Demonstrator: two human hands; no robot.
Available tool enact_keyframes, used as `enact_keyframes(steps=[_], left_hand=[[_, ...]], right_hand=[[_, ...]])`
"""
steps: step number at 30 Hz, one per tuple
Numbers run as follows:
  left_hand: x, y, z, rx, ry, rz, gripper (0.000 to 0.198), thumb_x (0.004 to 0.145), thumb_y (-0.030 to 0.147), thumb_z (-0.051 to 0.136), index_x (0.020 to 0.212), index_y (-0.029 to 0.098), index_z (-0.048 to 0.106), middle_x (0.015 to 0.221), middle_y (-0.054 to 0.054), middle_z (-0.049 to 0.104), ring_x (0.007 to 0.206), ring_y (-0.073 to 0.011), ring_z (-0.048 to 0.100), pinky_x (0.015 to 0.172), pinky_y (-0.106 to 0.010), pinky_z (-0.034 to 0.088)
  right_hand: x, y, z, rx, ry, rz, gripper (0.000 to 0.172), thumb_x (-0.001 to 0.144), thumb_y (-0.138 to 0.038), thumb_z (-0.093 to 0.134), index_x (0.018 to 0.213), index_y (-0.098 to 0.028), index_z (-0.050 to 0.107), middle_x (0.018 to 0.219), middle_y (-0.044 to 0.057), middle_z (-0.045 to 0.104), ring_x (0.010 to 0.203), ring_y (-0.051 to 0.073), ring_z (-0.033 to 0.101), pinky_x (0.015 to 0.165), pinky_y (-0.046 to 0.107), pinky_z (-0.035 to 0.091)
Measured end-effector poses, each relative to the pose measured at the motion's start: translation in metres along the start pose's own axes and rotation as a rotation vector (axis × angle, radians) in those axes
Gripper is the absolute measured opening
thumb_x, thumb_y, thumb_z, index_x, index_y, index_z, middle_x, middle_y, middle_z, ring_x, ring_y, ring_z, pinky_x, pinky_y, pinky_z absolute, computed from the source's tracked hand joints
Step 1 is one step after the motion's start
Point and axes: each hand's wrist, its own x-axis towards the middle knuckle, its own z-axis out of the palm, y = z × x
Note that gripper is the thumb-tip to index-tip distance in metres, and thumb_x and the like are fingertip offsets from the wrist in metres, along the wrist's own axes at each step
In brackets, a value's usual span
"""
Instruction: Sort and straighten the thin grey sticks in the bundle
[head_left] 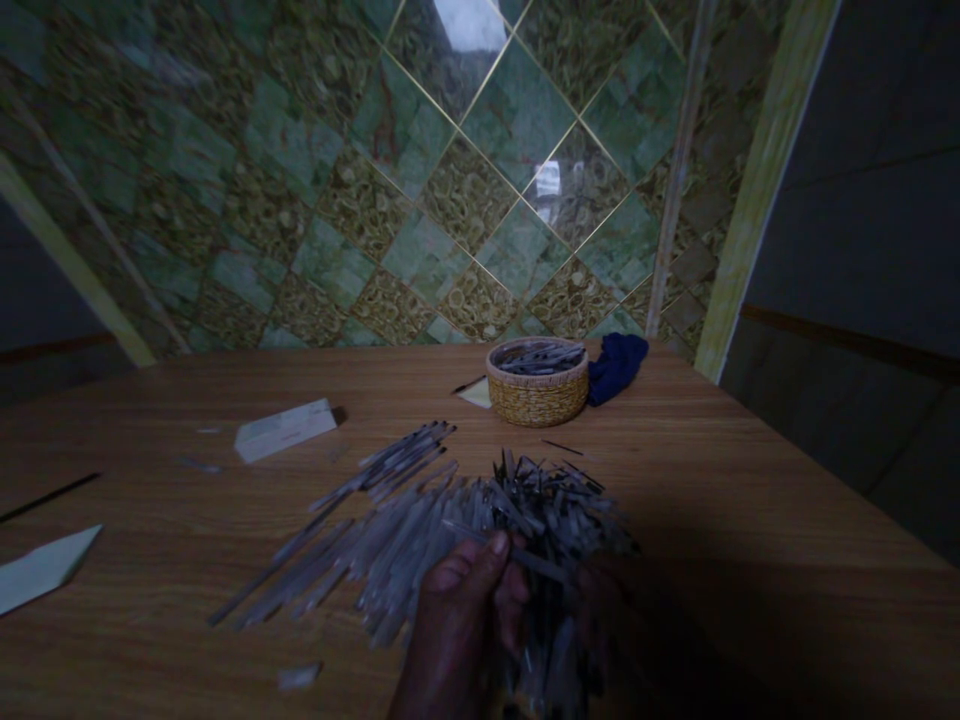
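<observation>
My left hand (pixel 469 600) is closed, thumb against fingers, on a slim translucent strip (pixel 544 567) that looks like a plastic sleeve. Deep shadow covers my right hand (pixel 600 590), close to the strip's right end; its fingers cannot be made out. Beneath and behind the hands lies a heap of dark thin sticks and clear sleeves (pixel 555 500). To the left spreads a fanned pile of translucent sleeves (pixel 405 545), all slanting the same way. Beyond it lies a small group of sleeves with dark ends (pixel 409 455).
On the wooden table (pixel 712 480), a woven basket (pixel 538 400) holds many similar slim pieces, beside a dark blue cloth (pixel 619 368). A white packet (pixel 286 430), a pale sheet (pixel 45 568) and a dark stick (pixel 49 497) lie left. A tiled wall (pixel 450 200) stands behind.
</observation>
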Motion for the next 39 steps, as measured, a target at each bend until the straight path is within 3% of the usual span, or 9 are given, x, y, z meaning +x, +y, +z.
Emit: enact_keyframes(steps=[5,11,14,19,25,29,33,39], left_hand=[[0.001,-0.003,0.000,0.030,-0.014,0.030,0.023,0.073,0.033,0.067,0.070,0.012,0.061,0.045,0.003,0.054,0.030,-0.0018,0.036,0.034,-0.014,0.023],[0.001,-0.004,-0.002,0.018,0.002,0.029,0.023,0.072,0.034,0.067,0.071,0.012,0.061,0.046,0.003,0.056,0.029,-0.0027,0.035,0.033,-0.015,0.023],[0.000,-0.004,-0.001,0.024,0.007,0.032,0.022,0.072,0.033,0.067,0.073,0.012,0.062,0.046,0.003,0.056,0.029,-0.0027,0.034,0.033,-0.015,0.023],[-0.001,-0.004,0.000,0.036,0.019,0.040,0.023,0.072,0.033,0.068,0.072,0.011,0.062,0.045,0.003,0.055,0.030,-0.0023,0.035,0.034,-0.015,0.023],[0.001,-0.005,-0.002,0.042,0.035,0.040,0.024,0.072,0.034,0.067,0.072,0.011,0.063,0.046,0.002,0.056,0.030,-0.0027,0.037,0.034,-0.015,0.024],[0.002,-0.004,-0.002,0.049,0.020,0.044,0.025,0.072,0.035,0.068,0.071,0.011,0.062,0.045,0.003,0.055,0.030,-0.0025,0.037,0.035,-0.015,0.025],[0.001,-0.003,0.000,0.042,0.022,0.030,0.023,0.073,0.034,0.067,0.075,0.012,0.062,0.047,0.003,0.056,0.031,-0.0025,0.037,0.035,-0.015,0.024],[0.001,-0.006,0.000,0.055,0.025,0.040,0.025,0.073,0.035,0.067,0.068,0.011,0.062,0.041,0.004,0.051,0.031,-0.0027,0.036,0.036,-0.015,0.025]], right_hand=[[-0.003,0.001,0.001,0.072,0.015,0.006,0.027,0.079,-0.043,0.043,0.062,-0.021,0.048,0.046,-0.004,0.048,0.038,0.012,0.048,0.041,0.023,0.037],[-0.002,0.006,-0.002,0.037,0.123,0.020,0.013,0.068,-0.031,0.056,0.067,-0.020,0.050,0.056,-0.004,0.050,0.051,0.012,0.050,0.047,0.022,0.037],[-0.001,0.008,-0.001,0.117,0.064,0.011,0.016,0.071,-0.034,0.058,0.077,-0.020,0.053,0.058,-0.004,0.052,0.049,0.010,0.049,0.044,0.021,0.036],[-0.001,0.004,0.002,0.091,0.017,-0.012,0.039,0.084,-0.047,0.037,0.058,-0.019,0.048,0.045,-0.004,0.046,0.034,0.009,0.044,0.036,0.021,0.032],[0.002,0.012,0.002,0.304,0.034,0.021,0.014,0.071,-0.031,0.056,0.073,-0.019,0.049,0.055,-0.006,0.053,0.042,0.010,0.051,0.041,0.021,0.039],[0.002,0.014,0.003,0.315,0.024,0.014,0.021,0.074,-0.036,0.057,0.084,-0.019,0.050,0.055,-0.006,0.054,0.039,0.009,0.050,0.040,0.020,0.039],[-0.001,0.003,0.002,0.131,0.002,-0.007,0.041,0.084,-0.051,0.034,0.062,-0.019,0.049,0.046,-0.002,0.050,0.033,0.009,0.045,0.034,0.021,0.032],[0.000,0.003,-0.002,0.151,0.068,-0.026,0.015,0.074,-0.035,0.053,0.073,-0.020,0.049,0.060,-0.002,0.056,0.051,0.012,0.053,0.048,0.023,0.039]])
